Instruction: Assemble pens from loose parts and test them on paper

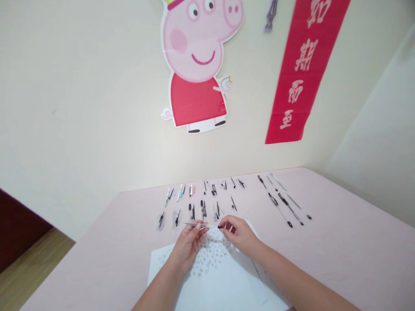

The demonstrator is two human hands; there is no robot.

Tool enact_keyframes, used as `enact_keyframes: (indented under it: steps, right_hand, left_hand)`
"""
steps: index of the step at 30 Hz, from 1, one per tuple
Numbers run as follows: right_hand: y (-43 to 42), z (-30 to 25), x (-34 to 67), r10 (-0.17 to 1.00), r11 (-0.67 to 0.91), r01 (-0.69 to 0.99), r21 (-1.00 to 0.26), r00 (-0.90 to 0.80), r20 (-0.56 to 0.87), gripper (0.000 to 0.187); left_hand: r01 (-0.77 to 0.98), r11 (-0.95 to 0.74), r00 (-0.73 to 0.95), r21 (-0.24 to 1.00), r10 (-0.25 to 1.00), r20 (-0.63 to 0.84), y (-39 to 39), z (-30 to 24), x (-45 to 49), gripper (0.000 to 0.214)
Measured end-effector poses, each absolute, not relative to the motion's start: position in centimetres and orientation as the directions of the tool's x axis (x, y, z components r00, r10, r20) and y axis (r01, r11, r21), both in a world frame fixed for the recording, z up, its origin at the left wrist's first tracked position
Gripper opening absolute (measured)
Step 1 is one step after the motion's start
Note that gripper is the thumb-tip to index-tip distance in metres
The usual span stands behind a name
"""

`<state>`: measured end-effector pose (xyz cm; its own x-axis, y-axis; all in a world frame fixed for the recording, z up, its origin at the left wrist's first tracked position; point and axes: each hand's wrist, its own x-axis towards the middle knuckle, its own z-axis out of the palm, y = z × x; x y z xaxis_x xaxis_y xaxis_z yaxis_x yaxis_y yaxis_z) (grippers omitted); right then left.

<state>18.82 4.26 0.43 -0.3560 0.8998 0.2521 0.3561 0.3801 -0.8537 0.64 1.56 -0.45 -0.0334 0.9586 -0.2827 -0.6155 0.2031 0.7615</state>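
My left hand [191, 239] is closed round a slim, pale pen [207, 226] held nearly level above the paper. At the pen's right end, my right hand [238, 231] pinches a small black pen part [219, 226]. The part meets or nearly meets the pen; I cannot tell whether they are joined. Under both hands lie white sheets of paper [223, 280], with many small grey marks or bits on the upper area, too small to make out.
Beyond my hands, pens and pen parts [203, 209] lie in two rows on the pale pink table [113, 250]. Several longer pens [280, 209] lie at the right. Behind the table, a cartoon pig cutout [197, 99] and a red banner [301, 73] hang on the wall.
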Motion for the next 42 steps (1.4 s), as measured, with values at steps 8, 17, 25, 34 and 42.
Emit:
enact_keyframes:
  steps: [8, 17, 25, 34, 42]
  right_hand:
    - [4.0, 0.6, 18.6, 0.905, 0.369, 0.346, -0.863, -0.346, 0.248, 0.013]
    - [4.0, 0.5, 18.6, 0.924, 0.327, 0.316, -0.891, -0.307, 0.23, 0.012]
    - [4.6, -1.1, 18.5, 0.948, 0.205, 0.167, -0.964, -0.28, 0.153, 0.009]
    - [4.6, -1.3, 18.7, 0.954, 0.174, 0.169, -0.97, -0.272, 0.124, 0.009]
    - [4.0, -0.1, 18.9, 0.92, 0.356, 0.331, -0.874, -0.289, 0.265, 0.01]
  left_hand:
    - [-0.606, 0.209, -0.014, 0.767, 0.962, -0.274, 1.5, -0.5, 0.7, 0.008]
    - [-0.613, 0.209, -0.013, 0.762, 0.961, -0.275, 1.4, -0.3, 0.8, 0.01]
    - [-0.61, 0.21, 0.014, 0.764, 0.967, -0.255, 1.2, -0.1, 0.9, 0.013]
    - [-0.601, 0.212, 0.017, 0.771, 0.967, -0.253, 1.2, 0.1, 1.0, 0.015]
    - [-0.563, 0.196, -0.007, 0.803, 0.97, -0.243, 1.3, -0.5, 0.8, 0.016]
